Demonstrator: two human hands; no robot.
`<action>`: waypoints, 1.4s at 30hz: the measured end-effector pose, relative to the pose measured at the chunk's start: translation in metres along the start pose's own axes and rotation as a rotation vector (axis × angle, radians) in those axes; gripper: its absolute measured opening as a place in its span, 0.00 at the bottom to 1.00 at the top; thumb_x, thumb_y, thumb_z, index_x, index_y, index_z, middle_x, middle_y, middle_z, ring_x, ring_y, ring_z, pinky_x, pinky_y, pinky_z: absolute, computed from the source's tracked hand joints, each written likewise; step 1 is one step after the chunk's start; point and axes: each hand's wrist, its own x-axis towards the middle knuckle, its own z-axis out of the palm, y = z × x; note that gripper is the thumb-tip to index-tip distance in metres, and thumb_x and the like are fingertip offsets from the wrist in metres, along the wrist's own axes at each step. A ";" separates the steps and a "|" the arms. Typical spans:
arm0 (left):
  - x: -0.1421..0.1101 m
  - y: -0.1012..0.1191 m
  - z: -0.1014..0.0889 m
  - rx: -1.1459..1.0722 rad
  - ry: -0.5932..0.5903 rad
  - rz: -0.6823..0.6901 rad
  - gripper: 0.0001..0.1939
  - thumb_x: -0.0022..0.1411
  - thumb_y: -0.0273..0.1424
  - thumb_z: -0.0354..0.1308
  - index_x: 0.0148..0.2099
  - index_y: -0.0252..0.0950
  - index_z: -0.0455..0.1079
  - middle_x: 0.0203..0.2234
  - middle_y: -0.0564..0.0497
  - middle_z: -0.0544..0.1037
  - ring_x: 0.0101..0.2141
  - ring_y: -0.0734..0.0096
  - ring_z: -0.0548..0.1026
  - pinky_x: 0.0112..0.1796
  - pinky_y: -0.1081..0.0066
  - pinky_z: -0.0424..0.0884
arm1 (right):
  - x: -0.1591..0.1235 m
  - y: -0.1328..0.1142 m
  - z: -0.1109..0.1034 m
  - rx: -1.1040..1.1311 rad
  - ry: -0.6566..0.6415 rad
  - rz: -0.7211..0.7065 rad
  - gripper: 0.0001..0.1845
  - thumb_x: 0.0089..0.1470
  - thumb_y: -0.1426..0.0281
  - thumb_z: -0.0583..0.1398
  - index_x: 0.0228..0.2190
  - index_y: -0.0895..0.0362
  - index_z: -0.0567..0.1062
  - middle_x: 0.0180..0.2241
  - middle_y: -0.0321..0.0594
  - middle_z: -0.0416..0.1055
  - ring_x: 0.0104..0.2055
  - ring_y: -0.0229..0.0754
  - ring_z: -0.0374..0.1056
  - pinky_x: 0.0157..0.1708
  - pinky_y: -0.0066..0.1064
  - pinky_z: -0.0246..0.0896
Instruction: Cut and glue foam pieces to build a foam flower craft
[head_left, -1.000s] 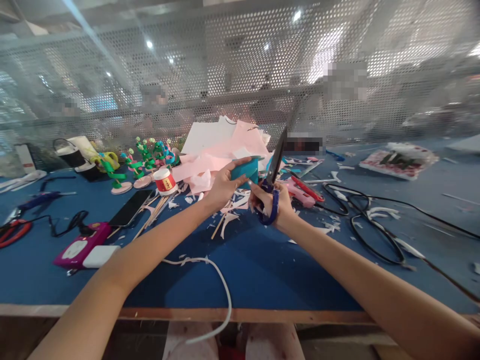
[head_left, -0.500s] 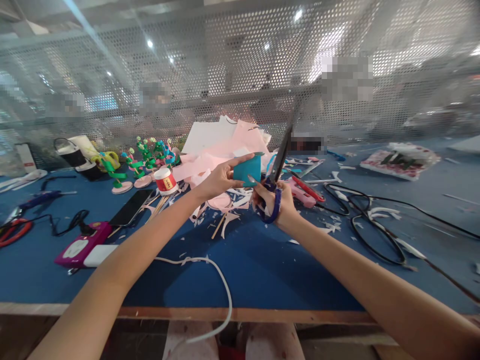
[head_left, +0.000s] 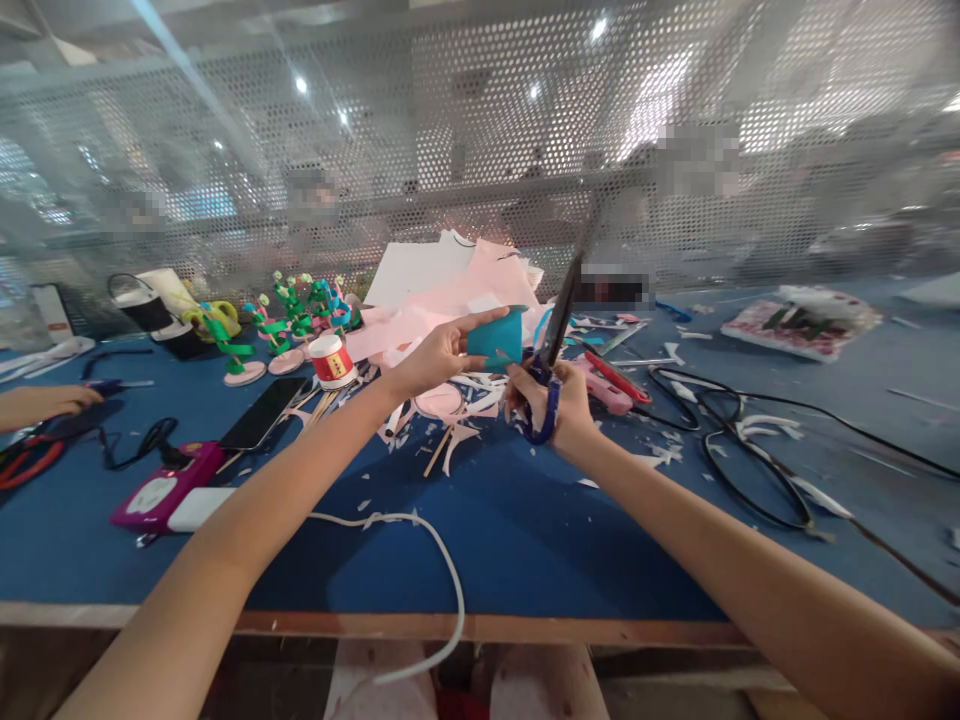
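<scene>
The blue paper piece (head_left: 496, 340) is held above the table (head_left: 525, 570), mid-view, its broad face toward the camera and its long axis running roughly from nine to three o'clock. The left hand (head_left: 439, 355) pinches its nine o'clock end, forefinger stretched along the top edge, thumb lower down. The right hand (head_left: 551, 405) is closed around the handles of the scissors (head_left: 556, 325), its thumb by the paper's lower corner at four o'clock; the blades lie together, pointing to one o'clock.

From the paper, pink sheets (head_left: 450, 300) spread at eleven o'clock. The pink glue gun (head_left: 606, 388) lies at four. Near nine stands a red-and-white cup (head_left: 331, 362), its yellow label's dark characters too small to read. The phone (head_left: 264, 415) and purple power strip (head_left: 169, 490) lie toward eight; another person's hand (head_left: 49, 405) reaches in at nine.
</scene>
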 end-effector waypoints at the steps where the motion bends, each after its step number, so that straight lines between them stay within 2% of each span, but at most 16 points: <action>1: 0.000 0.000 -0.001 0.005 -0.001 0.006 0.34 0.43 0.26 0.67 0.55 0.42 0.66 0.58 0.44 0.63 0.53 0.56 0.67 0.51 0.58 0.68 | 0.000 -0.001 0.000 -0.002 0.005 0.005 0.21 0.32 0.57 0.68 0.18 0.55 0.63 0.11 0.30 0.64 0.11 0.32 0.59 0.09 0.23 0.52; 5: 0.000 0.002 -0.004 0.037 -0.007 0.002 0.35 0.41 0.24 0.67 0.54 0.43 0.67 0.56 0.45 0.66 0.53 0.55 0.67 0.47 0.59 0.72 | 0.000 -0.001 0.000 -0.007 0.011 0.008 0.21 0.33 0.57 0.68 0.17 0.55 0.63 0.10 0.30 0.63 0.10 0.32 0.58 0.09 0.23 0.51; 10: -0.002 0.008 -0.007 0.082 -0.004 -0.097 0.36 0.40 0.21 0.66 0.54 0.44 0.67 0.45 0.46 0.76 0.40 0.61 0.76 0.32 0.68 0.78 | -0.001 0.000 0.000 -0.069 -0.041 -0.034 0.22 0.37 0.55 0.66 0.15 0.56 0.63 0.10 0.32 0.63 0.10 0.32 0.57 0.09 0.24 0.51; 13: -0.002 0.008 -0.007 0.076 -0.012 -0.090 0.36 0.41 0.20 0.64 0.54 0.44 0.67 0.44 0.47 0.76 0.36 0.64 0.76 0.29 0.71 0.77 | -0.003 -0.004 0.002 -0.061 -0.011 -0.038 0.22 0.33 0.56 0.68 0.16 0.55 0.63 0.10 0.31 0.63 0.10 0.32 0.57 0.09 0.25 0.53; 22: -0.002 0.009 -0.006 0.099 -0.011 -0.072 0.36 0.40 0.19 0.64 0.54 0.44 0.67 0.43 0.48 0.76 0.32 0.68 0.76 0.29 0.71 0.77 | -0.005 -0.011 0.007 -0.034 0.058 -0.037 0.24 0.25 0.56 0.69 0.16 0.54 0.62 0.09 0.28 0.61 0.09 0.32 0.56 0.08 0.25 0.51; 29: -0.002 0.009 -0.007 0.165 -0.020 -0.054 0.36 0.42 0.20 0.63 0.56 0.43 0.65 0.46 0.47 0.75 0.33 0.70 0.75 0.30 0.71 0.76 | -0.003 -0.005 0.006 -0.046 0.044 -0.043 0.24 0.30 0.52 0.67 0.18 0.54 0.62 0.10 0.30 0.65 0.10 0.34 0.59 0.08 0.25 0.52; 35: -0.001 0.010 -0.007 0.214 -0.023 -0.002 0.35 0.42 0.21 0.64 0.55 0.42 0.66 0.49 0.46 0.73 0.37 0.67 0.75 0.35 0.70 0.75 | 0.000 0.004 0.002 -0.020 0.015 -0.049 0.22 0.32 0.56 0.68 0.20 0.54 0.63 0.12 0.29 0.66 0.11 0.34 0.61 0.10 0.25 0.55; 42: -0.003 0.014 -0.008 0.299 0.015 -0.030 0.28 0.41 0.23 0.65 0.49 0.39 0.72 0.37 0.48 0.79 0.34 0.66 0.76 0.36 0.67 0.74 | -0.002 0.004 0.002 0.020 -0.016 -0.048 0.22 0.32 0.58 0.68 0.20 0.54 0.62 0.11 0.27 0.63 0.10 0.34 0.60 0.10 0.25 0.56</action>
